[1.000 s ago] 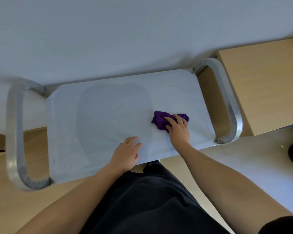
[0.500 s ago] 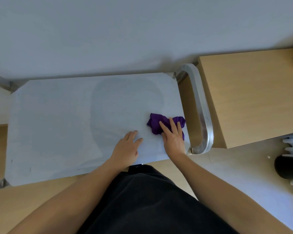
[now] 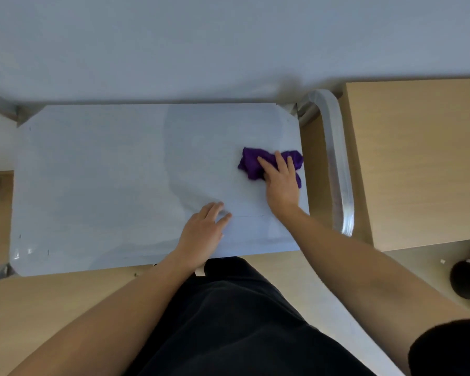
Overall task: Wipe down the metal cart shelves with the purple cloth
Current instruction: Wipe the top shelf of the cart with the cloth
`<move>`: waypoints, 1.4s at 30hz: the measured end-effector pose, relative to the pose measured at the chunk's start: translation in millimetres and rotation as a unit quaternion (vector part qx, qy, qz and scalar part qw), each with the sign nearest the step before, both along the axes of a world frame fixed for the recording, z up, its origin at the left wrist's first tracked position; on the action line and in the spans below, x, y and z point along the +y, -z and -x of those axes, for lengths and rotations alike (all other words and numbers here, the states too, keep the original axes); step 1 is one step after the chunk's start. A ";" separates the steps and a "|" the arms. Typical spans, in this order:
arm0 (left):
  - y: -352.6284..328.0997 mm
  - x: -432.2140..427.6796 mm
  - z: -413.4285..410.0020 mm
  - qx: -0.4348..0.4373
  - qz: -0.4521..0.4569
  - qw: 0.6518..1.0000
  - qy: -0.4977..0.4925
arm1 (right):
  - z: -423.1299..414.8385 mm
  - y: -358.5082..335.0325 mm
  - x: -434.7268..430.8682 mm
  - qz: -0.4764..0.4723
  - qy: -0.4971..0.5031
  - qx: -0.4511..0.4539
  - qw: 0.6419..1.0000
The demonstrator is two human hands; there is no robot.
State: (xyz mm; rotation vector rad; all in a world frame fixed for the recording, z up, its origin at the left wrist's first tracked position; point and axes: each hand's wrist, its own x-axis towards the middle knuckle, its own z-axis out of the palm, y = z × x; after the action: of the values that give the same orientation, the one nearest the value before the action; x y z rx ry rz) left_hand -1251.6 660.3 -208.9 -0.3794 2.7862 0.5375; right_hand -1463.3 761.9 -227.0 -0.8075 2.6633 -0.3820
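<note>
Right now the biggest thing I see is the metal cart's top shelf (image 3: 106,185), a pale flat sheet filling the middle of the frame, with its rounded handle (image 3: 337,158) at centre right. Beyond the handle, at the right edge, sits a wooden cabinet top (image 3: 418,158). My left hand (image 3: 204,232) lies flat, fingers spread, on the shelf near its lower edge, holding nothing. My right hand (image 3: 281,183) presses palm-down with fingers extended on the purple cloth (image 3: 251,162), which is bunched up on the shelf just beside its right edge.
</note>
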 end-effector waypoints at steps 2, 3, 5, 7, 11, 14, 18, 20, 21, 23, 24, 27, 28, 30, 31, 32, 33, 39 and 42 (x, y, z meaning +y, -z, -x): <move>1.3 1.3 0.7 0.002 -0.002 1.000 -0.007 | 22.5 -0.1 -22.3 0.003 0.003 -0.001 1.000; 1.9 1.7 1.1 0.002 0.000 1.000 -0.010 | 33.8 0.2 -33.3 0.005 0.005 -0.003 1.000; 2.6 2.8 1.9 -0.001 0.001 1.000 -0.020 | 55.6 -0.6 -54.1 0.006 0.006 -0.008 1.000; 2.7 4.5 2.2 -0.005 -0.007 1.000 -0.030 | 73.9 -2.5 -71.1 0.004 -0.001 -0.014 1.000; 4.1 6.6 0.9 -0.012 -0.018 0.999 -0.046 | 89.5 -5.8 -82.7 0.015 -0.020 -0.018 1.000; 0.6 5.1 2.6 -0.015 -0.024 0.998 -0.048 | 73.3 -7.1 -68.6 0.025 -0.017 -0.003 1.000; -5.8 2.0 3.7 -0.011 -0.029 0.999 -0.041 | 14.3 -9.4 -17.9 0.015 -0.017 0.009 1.000; -5.3 2.4 4.3 -0.012 -0.028 0.999 -0.039 | -21.1 -9.7 16.5 0.006 -0.017 0.012 1.000; -4.2 2.9 4.2 -0.014 -0.026 0.999 -0.037 | -38.5 -10.2 33.2 0.000 -0.016 0.017 1.000; -1.3 3.8 2.8 -0.012 -0.016 0.999 -0.030 | -69.3 -10.6 61.9 -0.005 -0.020 0.031 0.999; -0.2 4.0 2.3 -0.008 -0.010 1.000 -0.027 | -80.9 -9.7 73.0 -0.006 -0.026 0.034 0.999; 2.3 4.1 1.5 0.006 -0.011 1.000 -0.025 | -93.5 -5.4 87.1 -0.017 -0.037 0.043 0.998; 3.2 3.9 1.5 0.008 -0.012 1.000 -0.025 | -91.3 -4.8 84.8 -0.013 -0.030 0.045 0.998; 3.2 3.1 2.5 0.004 -0.013 1.000 -0.025 | -81.1 -3.3 71.9 0.000 -0.014 0.046 0.999; 2.9 2.4 3.6 0.001 -0.015 1.000 -0.026 | -72.4 -2.3 61.7 0.004 -0.011 0.042 0.999; 2.4 1.4 4.9 -0.001 -0.016 0.999 -0.028 | -59.9 -0.4 49.0 0.005 -0.013 0.035 0.999; 2.0 0.6 6.0 -0.002 -0.017 0.999 -0.030 | -44.3 1.7 34.0 0.007 -0.016 0.029 0.999; 2.1 3.6 5.2 0.000 -0.029 0.998 -0.047 | 63.0 0.5 -69.2 0.012 -0.016 0.006 1.000; 2.6 5.4 5.3 -0.002 -0.036 0.998 -0.055 | 91.4 -5.6 -93.3 0.006 -0.032 -0.010 0.999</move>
State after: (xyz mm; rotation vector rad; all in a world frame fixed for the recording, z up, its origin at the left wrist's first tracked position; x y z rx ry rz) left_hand -1256.9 665.7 -211.5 -0.5210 2.7451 0.6582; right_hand -1554.7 668.6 -221.4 -0.8847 2.6118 -0.3888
